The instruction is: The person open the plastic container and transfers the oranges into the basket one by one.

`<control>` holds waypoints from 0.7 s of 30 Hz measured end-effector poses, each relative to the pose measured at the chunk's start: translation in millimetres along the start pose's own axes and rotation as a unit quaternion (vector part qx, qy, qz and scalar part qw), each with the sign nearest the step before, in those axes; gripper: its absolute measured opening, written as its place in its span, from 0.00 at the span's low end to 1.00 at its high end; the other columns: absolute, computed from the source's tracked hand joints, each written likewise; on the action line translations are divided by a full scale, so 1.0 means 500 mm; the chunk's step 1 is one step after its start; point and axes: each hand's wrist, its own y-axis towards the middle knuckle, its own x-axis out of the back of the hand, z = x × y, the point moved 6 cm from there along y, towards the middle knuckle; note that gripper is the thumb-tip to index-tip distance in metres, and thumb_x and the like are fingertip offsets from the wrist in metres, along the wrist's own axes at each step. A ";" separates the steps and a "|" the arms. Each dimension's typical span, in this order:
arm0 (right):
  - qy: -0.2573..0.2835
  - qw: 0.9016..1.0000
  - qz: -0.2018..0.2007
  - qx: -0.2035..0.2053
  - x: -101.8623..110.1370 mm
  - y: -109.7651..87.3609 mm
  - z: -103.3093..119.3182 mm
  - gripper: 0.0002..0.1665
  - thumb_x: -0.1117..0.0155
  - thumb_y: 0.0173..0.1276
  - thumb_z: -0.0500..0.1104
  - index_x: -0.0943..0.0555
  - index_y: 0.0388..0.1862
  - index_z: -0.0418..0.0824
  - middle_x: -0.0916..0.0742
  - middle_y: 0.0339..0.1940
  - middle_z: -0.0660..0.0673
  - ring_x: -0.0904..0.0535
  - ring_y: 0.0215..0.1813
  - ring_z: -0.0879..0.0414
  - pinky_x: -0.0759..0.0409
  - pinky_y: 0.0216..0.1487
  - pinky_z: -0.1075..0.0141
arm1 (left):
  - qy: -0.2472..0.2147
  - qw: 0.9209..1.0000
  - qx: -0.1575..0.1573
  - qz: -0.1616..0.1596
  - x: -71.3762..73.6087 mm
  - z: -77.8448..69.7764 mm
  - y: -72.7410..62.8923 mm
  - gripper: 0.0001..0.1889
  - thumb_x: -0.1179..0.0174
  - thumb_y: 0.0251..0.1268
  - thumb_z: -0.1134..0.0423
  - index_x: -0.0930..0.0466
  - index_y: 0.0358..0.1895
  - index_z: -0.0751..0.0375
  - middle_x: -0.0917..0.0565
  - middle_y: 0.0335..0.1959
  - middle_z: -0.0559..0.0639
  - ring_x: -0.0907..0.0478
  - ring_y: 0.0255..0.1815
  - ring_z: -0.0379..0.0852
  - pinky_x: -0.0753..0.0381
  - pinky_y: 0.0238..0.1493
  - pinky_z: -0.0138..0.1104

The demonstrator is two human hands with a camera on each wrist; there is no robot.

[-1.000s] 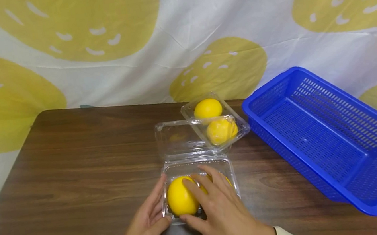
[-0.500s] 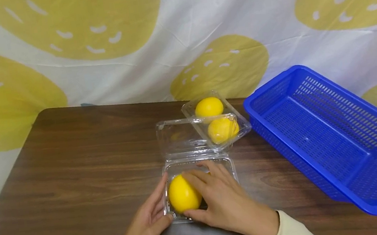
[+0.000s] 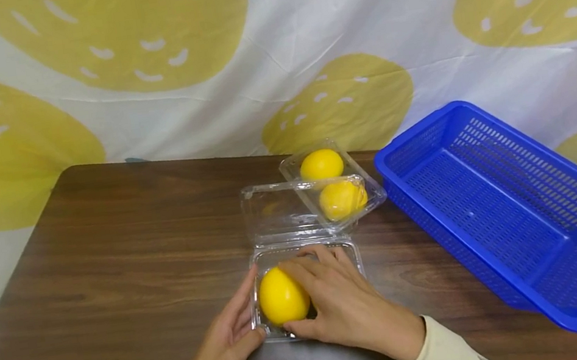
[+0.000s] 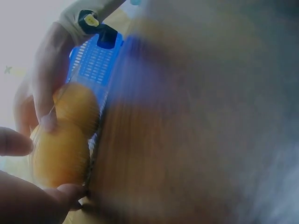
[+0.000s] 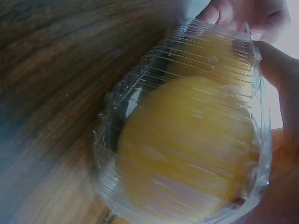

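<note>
An open clear plastic clamshell box sits on the brown table, its lid raised at the back. My left hand grips the box's left side, thumb at the front corner and fingers along the wall. Inside the box is a yellow lemon, which my right hand holds with its thumb in front and index finger over the top. A second lemon lies in the right half of the box, showing through the wall in the right wrist view; in the head view my right hand hides it.
Behind the raised lid, another clear box holds a pair of lemons. To the right stands a blue perforated plastic basket. A white cloth with yellow fruit shapes hangs along the table's back edge.
My right hand's fingers have come together around the left lemon, which has shifted slightly to the right. The right lemon, partly visible before, is now covered in the head view. The left hand stays.
</note>
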 end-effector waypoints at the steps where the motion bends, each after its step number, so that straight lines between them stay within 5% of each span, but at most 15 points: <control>1: 0.000 1.000 -0.001 0.000 -0.001 0.000 -0.001 0.49 0.12 0.55 0.66 0.17 0.70 0.46 0.10 0.62 0.50 0.25 0.68 0.50 0.28 0.60 0.54 | 0.001 1.000 -0.002 -0.006 0.000 0.000 0.000 0.45 0.41 0.75 0.75 0.50 0.91 0.59 0.53 0.92 0.59 0.44 0.86 0.63 0.32 0.76 0.25; 6: 0.000 1.000 -0.003 0.002 -0.003 0.000 -0.003 0.49 0.12 0.54 0.66 0.17 0.70 0.45 0.10 0.61 0.50 0.25 0.69 0.50 0.27 0.61 0.54 | 0.006 0.999 -0.009 -0.030 0.004 0.001 -0.001 0.45 0.40 0.71 0.77 0.46 0.90 0.64 0.48 0.91 0.61 0.43 0.86 0.58 0.29 0.76 0.26; 15: 0.001 1.000 -0.016 0.017 0.001 0.001 -0.004 0.50 0.11 0.52 0.65 0.16 0.70 0.45 0.09 0.61 0.51 0.24 0.69 0.52 0.31 0.64 0.51 | 0.025 0.998 -0.006 -0.060 0.004 -0.003 0.001 0.45 0.38 0.66 0.78 0.41 0.88 0.62 0.40 0.88 0.63 0.34 0.81 0.64 0.20 0.71 0.28; 21: 0.004 1.000 -0.019 0.016 0.001 0.001 -0.006 0.50 0.11 0.52 0.66 0.16 0.69 0.46 0.09 0.61 0.51 0.24 0.68 0.52 0.32 0.64 0.50 | 0.040 0.997 -0.038 -0.057 0.004 -0.006 0.001 0.43 0.39 0.65 0.80 0.37 0.86 0.64 0.36 0.86 0.65 0.30 0.79 0.45 0.20 0.72 0.29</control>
